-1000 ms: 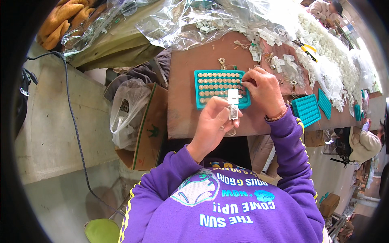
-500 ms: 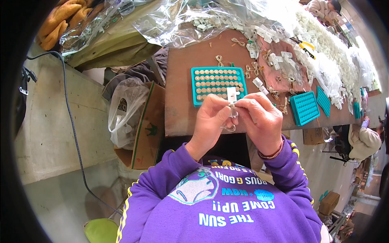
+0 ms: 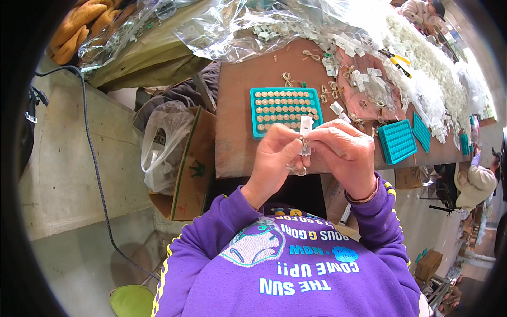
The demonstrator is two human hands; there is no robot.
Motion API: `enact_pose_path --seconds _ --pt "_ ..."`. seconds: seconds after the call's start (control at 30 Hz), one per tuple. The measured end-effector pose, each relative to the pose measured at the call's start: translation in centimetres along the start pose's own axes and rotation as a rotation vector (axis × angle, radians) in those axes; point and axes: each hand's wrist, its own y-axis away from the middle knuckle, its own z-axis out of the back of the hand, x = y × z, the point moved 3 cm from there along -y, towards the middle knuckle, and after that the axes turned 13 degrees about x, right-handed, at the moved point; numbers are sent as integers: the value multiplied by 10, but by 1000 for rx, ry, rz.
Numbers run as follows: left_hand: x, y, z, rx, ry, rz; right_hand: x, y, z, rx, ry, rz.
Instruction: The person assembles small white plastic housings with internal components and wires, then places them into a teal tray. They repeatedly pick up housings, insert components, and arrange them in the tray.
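Note:
Between my fingertips, over the table's near edge, is a small white plastic case (image 3: 306, 126) with a thin wire hanging below it. My left hand (image 3: 275, 158) pinches the case from the left, and a loop of the wire (image 3: 298, 170) shows beneath its fingers. From the right, my right hand (image 3: 346, 153) closes thumb and forefinger on the same piece. Fingers hide part of its lower half. Just behind the hands, a teal tray (image 3: 254, 113) holds rows of round, coin-like silver discs (image 3: 282, 101).
White cases (image 3: 359, 79) lie on a pink cloth (image 3: 388, 103) at the right, near coiled wires (image 3: 332, 90) and yellow-handled pliers (image 3: 398, 63). More teal trays (image 3: 397, 141) stand right. A cardboard box with a plastic bag (image 3: 163, 142) stands left. Other people (image 3: 475, 182) sit farther off.
My right hand has shifted slightly right and its fingers have bent more. The white case has turned a little and stands more upright between my fingertips.

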Motion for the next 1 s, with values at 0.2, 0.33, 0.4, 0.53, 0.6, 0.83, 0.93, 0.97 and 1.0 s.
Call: enact_pose_path --seconds 0.2,0.33,0.4,0.53,0.6,0.83,0.93,0.97,1.0 --pt "2 1 3 -34 57 9 2 8 -7 2 277 239" --pt "0 -1 4 21 102 -11 -20 9 -2 -168 135 156" --pt "1 0 4 23 92 15 -45 2 -2 -223 118 -91" --pt "-1 0 4 0 56 34 -69 -9 -16 -114 295 -121" --pt "-1 0 4 3 12 27 -74 -8 -19 -140 286 -110" --pt "0 -1 5 16 75 32 -76 1 -22 -150 239 -176" --pt "0 -1 4 13 71 37 -68 -1 -17 -161 166 -188" --pt "0 -1 4 10 54 36 -64 -3 -14 -171 143 -187" --pt "0 -1 4 8 34 31 -58 -3 -11 -170 94 -170"
